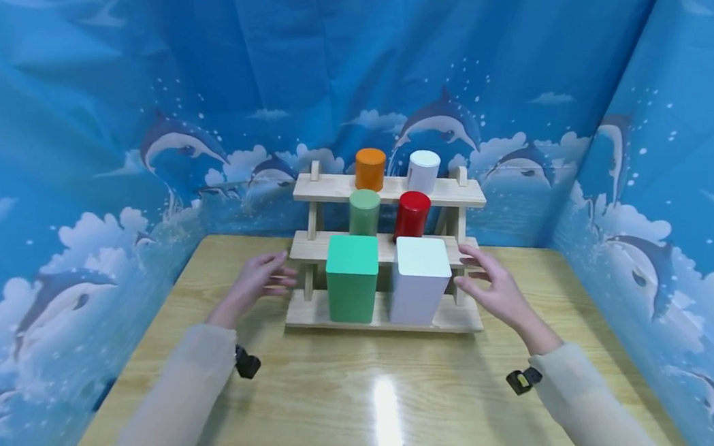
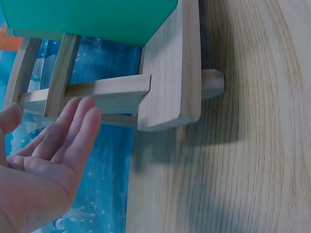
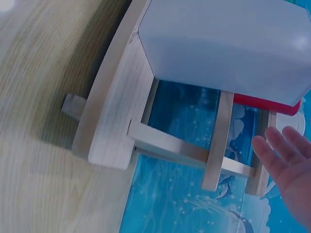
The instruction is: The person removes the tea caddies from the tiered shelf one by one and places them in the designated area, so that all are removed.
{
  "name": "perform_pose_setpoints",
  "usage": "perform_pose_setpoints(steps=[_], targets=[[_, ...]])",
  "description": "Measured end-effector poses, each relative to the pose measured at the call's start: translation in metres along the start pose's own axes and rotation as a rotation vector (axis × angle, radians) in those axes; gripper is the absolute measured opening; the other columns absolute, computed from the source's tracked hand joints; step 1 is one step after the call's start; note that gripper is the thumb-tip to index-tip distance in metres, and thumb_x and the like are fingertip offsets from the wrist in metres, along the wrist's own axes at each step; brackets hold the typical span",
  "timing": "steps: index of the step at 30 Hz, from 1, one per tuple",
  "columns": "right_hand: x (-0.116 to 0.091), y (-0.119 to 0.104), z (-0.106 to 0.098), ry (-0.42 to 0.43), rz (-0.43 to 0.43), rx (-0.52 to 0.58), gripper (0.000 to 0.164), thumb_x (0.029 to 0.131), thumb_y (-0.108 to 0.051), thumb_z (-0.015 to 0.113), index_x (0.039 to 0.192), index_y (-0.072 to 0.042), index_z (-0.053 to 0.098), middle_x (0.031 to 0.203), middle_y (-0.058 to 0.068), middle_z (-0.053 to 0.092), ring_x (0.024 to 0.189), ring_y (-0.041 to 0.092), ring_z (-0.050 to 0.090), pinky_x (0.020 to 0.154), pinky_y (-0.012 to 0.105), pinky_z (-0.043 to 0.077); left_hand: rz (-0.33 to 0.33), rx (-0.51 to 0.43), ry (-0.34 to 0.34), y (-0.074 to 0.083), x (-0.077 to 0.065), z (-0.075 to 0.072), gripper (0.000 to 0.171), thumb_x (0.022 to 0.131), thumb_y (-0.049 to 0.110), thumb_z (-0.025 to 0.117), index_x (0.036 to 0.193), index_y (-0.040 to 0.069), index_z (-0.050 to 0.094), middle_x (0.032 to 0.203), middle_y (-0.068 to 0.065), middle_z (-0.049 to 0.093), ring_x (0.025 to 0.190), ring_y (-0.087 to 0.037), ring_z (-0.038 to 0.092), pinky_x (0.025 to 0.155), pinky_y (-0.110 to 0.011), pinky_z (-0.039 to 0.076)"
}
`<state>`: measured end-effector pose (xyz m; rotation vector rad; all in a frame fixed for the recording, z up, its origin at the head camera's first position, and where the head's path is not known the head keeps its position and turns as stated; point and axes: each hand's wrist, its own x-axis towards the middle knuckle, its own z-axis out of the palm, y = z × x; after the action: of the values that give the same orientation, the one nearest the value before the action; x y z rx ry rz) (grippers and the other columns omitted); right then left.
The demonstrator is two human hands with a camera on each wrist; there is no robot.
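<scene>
Wood forms the three-tier stand [image 1: 307,309] that sits ahead of and between the two hands, on a wood-grain surface [image 1: 293,390]. Two boxes stand upright on its lowest tier: a green box [image 1: 352,278] to the right of the left hand [image 1: 256,285], and a white box [image 1: 420,280] to the left of the right hand [image 1: 496,286]. Four cylinders stand farther from the hands: a light green cylinder [image 1: 364,212] and a red cylinder [image 1: 412,214] on the middle tier, an orange cylinder [image 1: 369,170] and a white cylinder [image 1: 423,171] on the top one. Any print on them is too small to read. Each hand is loosely spread, fingers slightly bent, thumb well apart, palm bare. The left hovers near the stand's left end, the right near its right end; whether fingertips brush the wood, I cannot tell. Two small black devices, one by each wrist, show below the hands. Beyond them hangs a blue backdrop [image 1: 286,70] printed with dolphins and clouds.
</scene>
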<state>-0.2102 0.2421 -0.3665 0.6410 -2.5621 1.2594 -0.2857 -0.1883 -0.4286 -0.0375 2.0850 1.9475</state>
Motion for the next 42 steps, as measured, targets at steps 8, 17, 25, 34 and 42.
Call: perform_pose_setpoints(steps=[8,17,25,34,42], targets=[[0.005,0.024,0.009,-0.015,0.019,0.078,0.061,0.089,-0.012,0.063,0.142,-0.005,0.033,0.142,0.019,0.036,0.12,0.04,0.044,0.091,0.056,0.042,-0.039,-0.149,0.007,0.008,-0.001,0.009,0.055,0.099,0.031,0.046,0.141,-0.001,0.03,0.13,-0.03,0.045,0.115,-0.042,0.049,0.095,-0.05,0.042],[0.006,0.01,0.011,-0.035,0.024,0.098,0.063,0.089,-0.01,0.063,0.143,-0.002,0.031,0.142,0.024,0.034,0.119,0.043,0.043,0.09,0.06,0.04,0.001,-0.149,0.064,-0.005,0.019,0.015,0.054,0.096,0.032,0.052,0.144,0.019,0.031,0.121,-0.022,0.054,0.109,-0.041,0.054,0.08,-0.044,0.053],[0.01,0.007,0.013,-0.058,0.033,0.105,0.062,0.089,-0.01,0.063,0.142,0.0,0.031,0.141,0.023,0.035,0.118,0.041,0.046,0.09,0.058,0.042,0.044,-0.205,0.099,-0.007,0.023,0.018,0.049,0.096,0.024,0.053,0.141,0.022,0.036,0.11,-0.022,0.059,0.094,-0.035,0.063,0.075,-0.044,0.054],[0.018,0.006,0.017,-0.088,0.04,0.156,0.067,0.086,-0.006,0.066,0.142,-0.001,0.03,0.141,0.022,0.034,0.117,0.043,0.045,0.091,0.059,0.041,0.057,-0.212,0.061,-0.009,0.027,0.016,0.051,0.096,0.023,0.052,0.144,0.024,0.034,0.111,-0.022,0.057,0.098,-0.037,0.061,0.082,-0.049,0.05],[0.023,0.006,0.017,-0.124,0.056,0.192,0.069,0.085,-0.005,0.066,0.143,-0.001,0.029,0.142,0.022,0.032,0.121,0.043,0.041,0.092,0.057,0.041,0.014,-0.246,0.029,-0.009,0.03,0.012,0.047,0.097,0.019,0.051,0.142,0.025,0.037,0.103,-0.017,0.06,0.091,-0.03,0.065,0.077,-0.045,0.053]])
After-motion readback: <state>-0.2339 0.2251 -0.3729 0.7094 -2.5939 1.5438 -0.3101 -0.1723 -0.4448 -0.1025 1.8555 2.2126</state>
